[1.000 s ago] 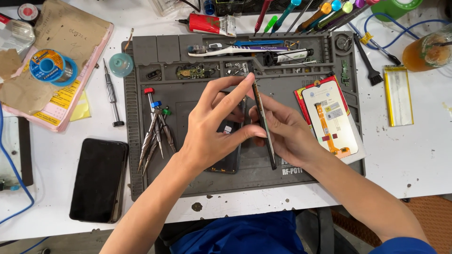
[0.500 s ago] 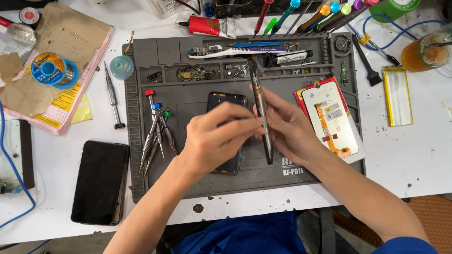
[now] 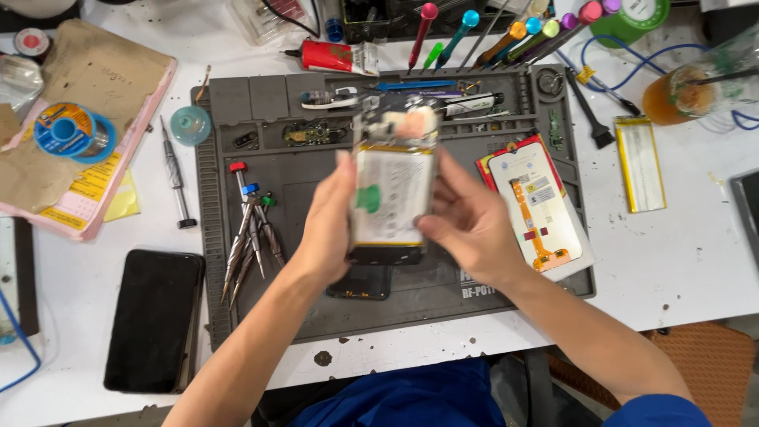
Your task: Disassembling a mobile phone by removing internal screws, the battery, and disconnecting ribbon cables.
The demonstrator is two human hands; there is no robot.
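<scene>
Head view: both hands lift an opened phone above the centre of the grey repair mat. It is motion-blurred, with its bare inner side and battery facing up. Left hand is clamped along the phone's 9 o'clock edge, thumb on top. Right hand is clamped on the 3 o'clock edge, fingers wrapped under. Whether either hand also pinches a tool cannot be told through the blur.

Handling, as a judgement: light, stiff slab, fragile with the inside exposed. The battery should not be pressed or bent, and the smooth edges could slip. Best held by the long side rails, as it is now, keeping fingertips off the board at the 12 o'clock end.

Surroundings: a dark part lies on the mat just under the phone at 6 o'clock. Screwdriver bits lie at 9 o'clock, near the left wrist. A replacement screen with orange flex sits at 3 o'clock, just beside the right hand. Small parts fill the mat's tray row at 12 o'clock. A black phone lies off the mat at 8 o'clock, well apart. Open room is mostly the mat's lower strip at 5 o'clock and the white table beyond the mat edge.
</scene>
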